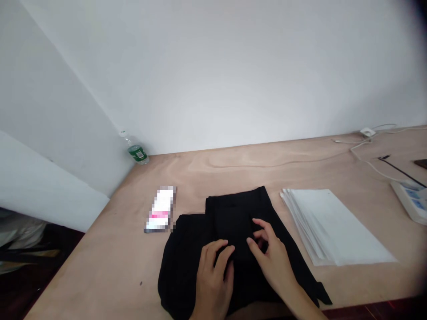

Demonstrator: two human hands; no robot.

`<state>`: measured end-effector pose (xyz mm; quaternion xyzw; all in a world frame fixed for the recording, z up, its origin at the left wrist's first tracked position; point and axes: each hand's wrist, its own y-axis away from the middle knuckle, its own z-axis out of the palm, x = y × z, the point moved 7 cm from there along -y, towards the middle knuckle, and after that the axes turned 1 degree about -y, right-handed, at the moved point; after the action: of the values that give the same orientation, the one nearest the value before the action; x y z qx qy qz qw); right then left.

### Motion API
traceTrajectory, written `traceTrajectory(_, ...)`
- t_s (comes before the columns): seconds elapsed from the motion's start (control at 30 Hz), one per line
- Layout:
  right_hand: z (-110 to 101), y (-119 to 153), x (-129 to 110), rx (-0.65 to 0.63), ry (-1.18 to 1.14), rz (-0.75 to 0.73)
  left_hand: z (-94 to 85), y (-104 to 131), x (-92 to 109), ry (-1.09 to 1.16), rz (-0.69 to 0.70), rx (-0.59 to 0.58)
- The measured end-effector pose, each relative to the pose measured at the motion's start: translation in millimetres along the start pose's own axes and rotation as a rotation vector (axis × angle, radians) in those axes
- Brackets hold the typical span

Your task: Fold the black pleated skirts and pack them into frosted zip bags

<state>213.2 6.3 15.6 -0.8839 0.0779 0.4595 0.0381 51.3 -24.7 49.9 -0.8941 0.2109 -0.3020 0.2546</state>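
Observation:
A black garment [187, 249], perhaps trousers or a top, lies partly folded on the wooden table in front of me. A smaller folded section of the same cloth [233, 222] rests on top of it near the middle. My left hand [215, 271] lies on the garment below that section, fingers bent and apart, fingertips touching the cloth. Along the section's right edge sits my right hand [271, 253], its thumb and fingers curved and spaced apart against the fabric. Black on black hides the exact fold lines under the fingertips.
Right of the garment lies a stack of whitish plastic bags [340, 226]. A phone [161, 209] with a blurred screen is at the left. A green-labelled bottle [137, 151] stands in the back corner. White cables [360, 144] and a power strip [410, 200] are at far right.

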Motion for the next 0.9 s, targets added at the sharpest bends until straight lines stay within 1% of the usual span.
traceTrajectory(0.1,-5,4,2,0.036,0.057,-0.024,0.9,1,3,0.033,0.033,0.008)
traceTrajectory(0.2,-10,6,1,0.055,0.208,-0.081,5.4,1,9,0.044,0.097,-0.033)
traceTrajectory(0.3,-17,9,-16,0.132,0.325,-0.235,7.8,0,13,0.048,0.144,-0.062)
traceTrajectory(0.37,-15,10,-33,0.151,0.400,-0.378,7.0,-1,14,0.046,0.158,-0.058)
traceTrajectory(0.43,-3,8,-42,0.089,0.488,-0.488,6.0,-2,15,0.041,0.163,-0.053)
traceTrajectory(0.47,6,6,-42,0.041,0.529,-0.514,6.2,-3,15,0.036,0.163,-0.059)
traceTrajectory(0.57,28,-2,-28,-0.085,0.600,-0.483,9.4,-3,16,0.013,0.158,-0.102)
traceTrajectory(0.63,34,-5,-19,-0.129,0.603,-0.448,11.3,-3,16,0.005,0.159,-0.125)
traceTrajectory(0.67,33,-5,-17,-0.134,0.597,-0.440,11.7,-3,16,0.006,0.159,-0.131)
traceTrajectory(0.73,20,-6,-14,-0.094,0.577,-0.428,12.1,-3,15,0.009,0.155,-0.143)
traceTrajectory(0.77,8,-8,-11,-0.044,0.568,-0.410,12.4,-2,14,0.012,0.153,-0.152)
traceTrajectory(0.83,-24,-16,1,0.105,0.585,-0.320,13.3,-1,13,0.021,0.141,-0.173)
traceTrajectory(0.9,-59,-24,26,0.261,0.657,-0.162,13.9,0,11,0.033,0.128,-0.188)
